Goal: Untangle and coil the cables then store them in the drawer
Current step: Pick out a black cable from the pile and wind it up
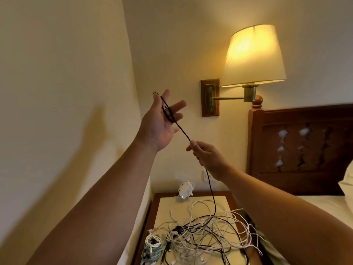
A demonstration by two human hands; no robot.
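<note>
While the left hand (160,125) is raised before the wall with its palm shown and its fingers (179,105) straight and spread, a black cable (183,131) is seen looped round those fingers, its plug (155,92) jutting past them. Lower and to the right, the same cable is pinched between thumb and forefinger of the right hand (208,159). From that pinch the cable is led down into a tangle of white and black cables (206,232) spread over the tabletop (166,207). A coiled bundle (152,245) of white and teal cable is laid at the near left edge, and a white adapter (185,189) is set at the far edge. A lit wall lamp (252,56) is mounted beside the wooden headboard (305,150).
</note>
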